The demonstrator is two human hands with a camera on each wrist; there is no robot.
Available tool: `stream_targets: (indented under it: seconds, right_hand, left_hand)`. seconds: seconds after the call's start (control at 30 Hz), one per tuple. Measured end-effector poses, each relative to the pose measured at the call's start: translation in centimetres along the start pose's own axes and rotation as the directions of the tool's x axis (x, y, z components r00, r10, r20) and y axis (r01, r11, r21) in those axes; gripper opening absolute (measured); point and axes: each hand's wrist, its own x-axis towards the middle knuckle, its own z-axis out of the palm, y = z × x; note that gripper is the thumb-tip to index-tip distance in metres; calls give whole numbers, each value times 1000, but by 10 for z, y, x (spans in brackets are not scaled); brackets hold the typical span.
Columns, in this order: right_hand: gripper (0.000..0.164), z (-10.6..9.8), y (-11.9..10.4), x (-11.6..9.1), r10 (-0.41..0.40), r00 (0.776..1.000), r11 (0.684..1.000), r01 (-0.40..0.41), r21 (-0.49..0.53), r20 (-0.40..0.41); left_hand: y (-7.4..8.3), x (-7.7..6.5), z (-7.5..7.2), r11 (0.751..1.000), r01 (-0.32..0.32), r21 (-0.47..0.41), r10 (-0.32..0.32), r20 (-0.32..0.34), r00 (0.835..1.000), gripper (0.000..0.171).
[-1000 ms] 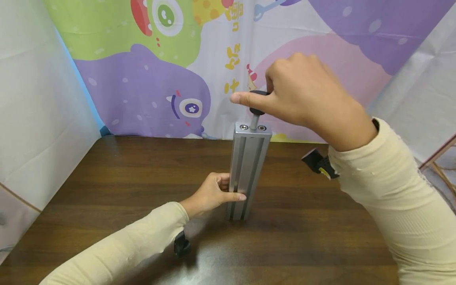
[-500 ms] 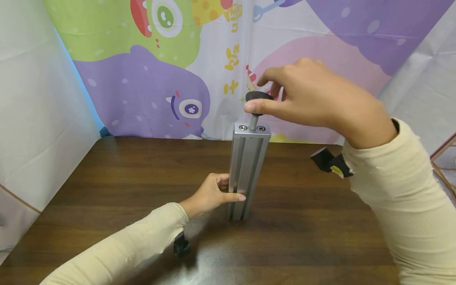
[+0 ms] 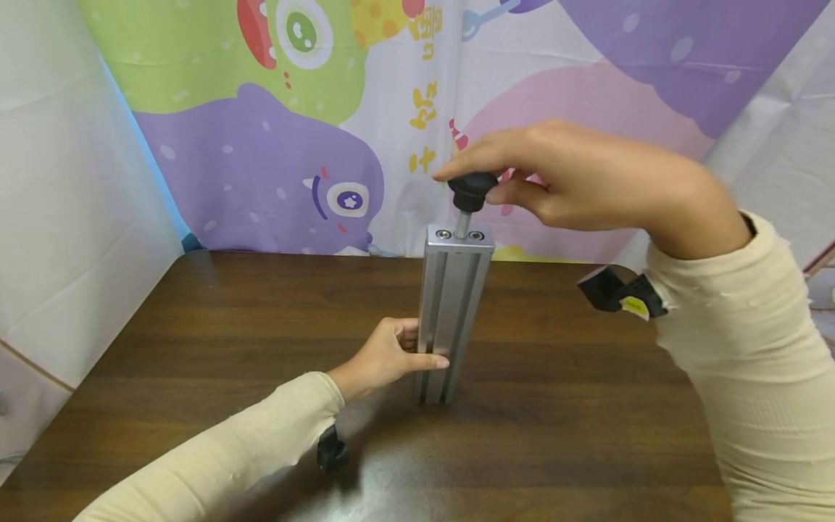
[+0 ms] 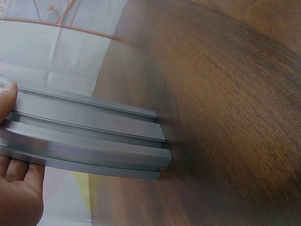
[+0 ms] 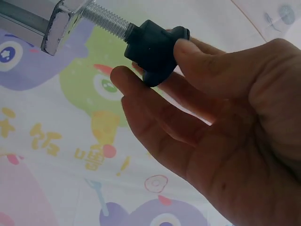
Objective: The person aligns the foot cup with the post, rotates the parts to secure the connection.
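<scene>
1. My left grip [image 3: 391,355] is clamped on the bar [image 3: 450,308]: thumb across its near face, fingers round behind, on the lower half.
2. The bar, metal and grooved, stands upright in that grip, its lower end down on the worktop [image 3: 554,435] below.
3. My right grip [image 3: 593,174] is loosely closed about the knob [image 3: 471,194], thumb against one side, fingers reaching round the other. How firmly it presses, I cannot tell.
4. The knob, black and lobed, sits well above my left grip, on a threaded rod [image 5: 108,20] that enters the bar's top.
5. Two screws [image 3: 443,235] flank the rod, just under my right grip.
6. A pale sleeve [image 3: 248,428] covers the arm behind my left grip.
7. Beyond both grips hangs a cartoon backdrop [image 3: 267,159].
</scene>
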Motion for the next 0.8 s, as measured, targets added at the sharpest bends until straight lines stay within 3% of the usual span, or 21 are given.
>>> stream_targets:
  seconds: [0.13, 0.2, 0.33, 0.43, 0.53, 0.8]
  right_hand:
    - [29, 1, -6, 4, 123, 992, 992, -124, -32, -34]
    - [29, 3, -12, 8, 237, 969, 969, -241, -60, -73]
    - [53, 9, -28, 14, 466, 864, 862, -492, -125, -188]
    - [66, 14, -35, 18, 543, 798, 792, -590, -157, -260]
    - [69, 16, -37, 20, 554, 779, 773, -612, -167, -293]
    - [68, 18, -37, 21, 554, 776, 778, -611, -145, -300]
  left_hand:
    - [0, 0, 0, 1000, -6, -2, 6, 2, 1000, 39]
    - [0, 0, 0, 1000, -14, 1, 14, 5, 1000, 38]
    - [0, 0, 0, 1000, -27, 11, 27, 12, 1000, 38]
    - [0, 0, 0, 1000, -27, 11, 27, 9, 1000, 38]
    - [0, 0, 0, 1000, -23, 7, 23, 5, 1000, 37]
    - [-1, 0, 0, 1000, -24, 12, 24, 11, 1000, 38]
